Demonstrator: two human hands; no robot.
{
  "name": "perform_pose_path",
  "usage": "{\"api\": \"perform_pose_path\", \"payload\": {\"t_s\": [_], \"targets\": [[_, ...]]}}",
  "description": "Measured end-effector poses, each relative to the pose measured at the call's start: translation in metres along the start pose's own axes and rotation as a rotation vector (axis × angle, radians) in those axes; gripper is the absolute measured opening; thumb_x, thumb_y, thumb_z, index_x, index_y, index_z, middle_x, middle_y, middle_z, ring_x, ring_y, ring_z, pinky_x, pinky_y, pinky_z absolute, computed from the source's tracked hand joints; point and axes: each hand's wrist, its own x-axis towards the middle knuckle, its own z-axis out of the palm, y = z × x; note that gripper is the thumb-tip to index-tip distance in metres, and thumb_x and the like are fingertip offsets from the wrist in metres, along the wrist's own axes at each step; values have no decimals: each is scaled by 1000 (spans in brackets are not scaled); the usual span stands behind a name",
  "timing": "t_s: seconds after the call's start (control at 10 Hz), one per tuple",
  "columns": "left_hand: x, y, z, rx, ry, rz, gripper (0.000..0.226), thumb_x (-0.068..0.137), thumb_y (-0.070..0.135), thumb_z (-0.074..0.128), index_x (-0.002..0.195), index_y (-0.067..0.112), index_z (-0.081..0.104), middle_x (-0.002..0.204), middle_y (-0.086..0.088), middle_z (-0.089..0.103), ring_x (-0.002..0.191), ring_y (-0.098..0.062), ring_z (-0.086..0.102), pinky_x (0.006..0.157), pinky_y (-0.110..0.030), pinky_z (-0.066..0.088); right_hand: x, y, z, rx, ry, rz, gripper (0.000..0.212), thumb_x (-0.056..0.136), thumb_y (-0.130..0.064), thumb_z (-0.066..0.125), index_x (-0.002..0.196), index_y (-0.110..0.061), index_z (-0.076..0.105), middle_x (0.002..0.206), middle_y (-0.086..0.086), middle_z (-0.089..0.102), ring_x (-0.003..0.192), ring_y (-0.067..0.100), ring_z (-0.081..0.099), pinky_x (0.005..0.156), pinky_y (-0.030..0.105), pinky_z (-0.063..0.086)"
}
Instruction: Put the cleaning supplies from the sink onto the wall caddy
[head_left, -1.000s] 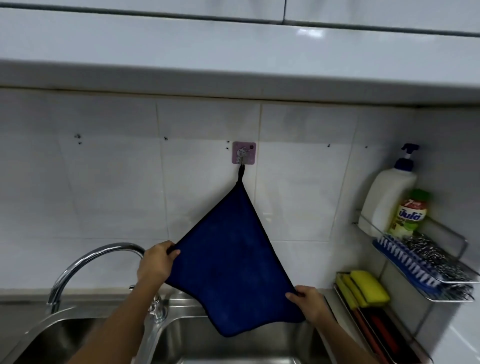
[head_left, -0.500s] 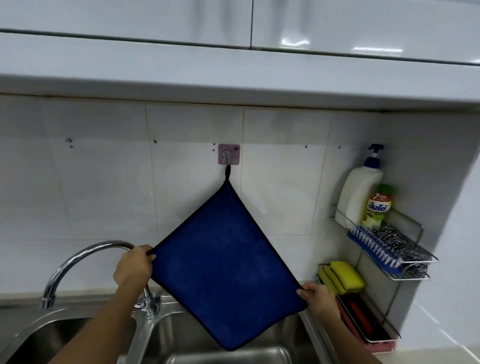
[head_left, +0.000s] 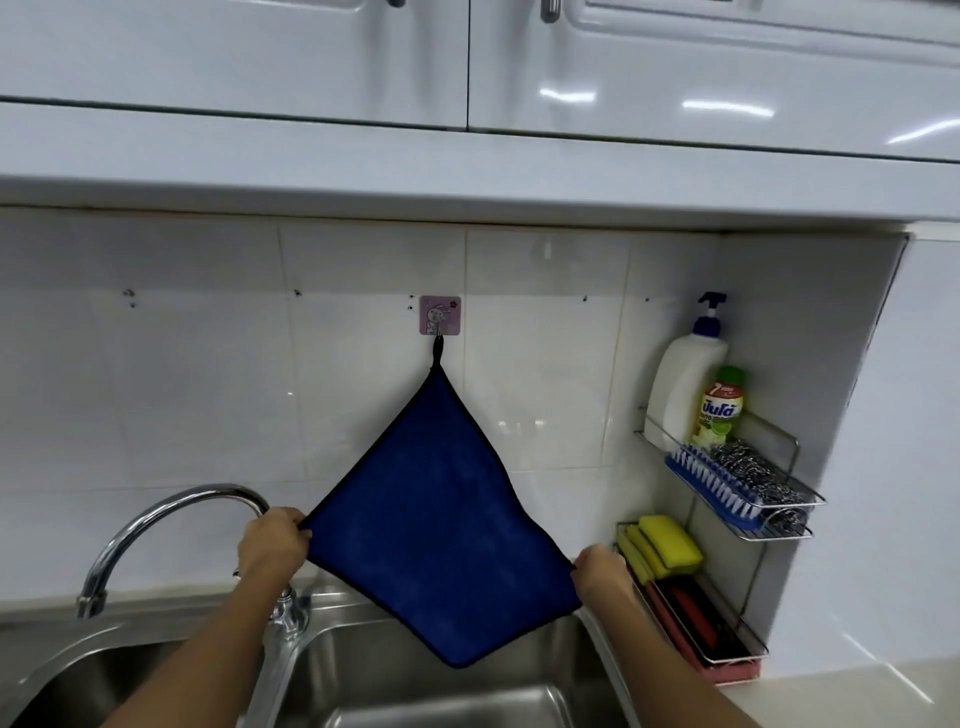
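A dark blue cloth (head_left: 434, 525) hangs by its loop from a small pink hook (head_left: 440, 315) on the tiled wall and is spread flat like a diamond. My left hand (head_left: 270, 540) pinches its left corner and my right hand (head_left: 602, 574) pinches its right corner. At the right, the two-tier wire wall caddy (head_left: 795, 491) carries a white pump bottle (head_left: 683, 387), a small green-capped bottle (head_left: 722, 410), a blue brush (head_left: 711, 483) and steel wool (head_left: 748, 473) on top. Yellow sponges (head_left: 665, 543) and a red-black item (head_left: 696, 618) lie on its lower shelf.
A curved chrome faucet (head_left: 156, 525) arches left of my left hand, over a double steel sink (head_left: 389, 675). White cabinets (head_left: 467, 62) overhang the wall. A pale counter (head_left: 857, 696) runs along the right under the caddy.
The view has pulled back and tilted up, showing more cabinet. Both hands have kept their hold on the cloth's side corners, which stays stretched on the hook.
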Motion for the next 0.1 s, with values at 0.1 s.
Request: {"api": "perform_pose_path", "payload": {"t_s": [0.1], "targets": [[-3, 21, -1, -239, 0, -93, 31, 88, 5, 53, 115, 7, 68, 117, -16, 68, 111, -35, 61, 90, -34, 48, -8, -32, -14, 19, -15, -24, 16, 94, -10, 46, 96, -3, 61, 117, 13, 61, 110, 25, 59, 73, 25, 43]]}}
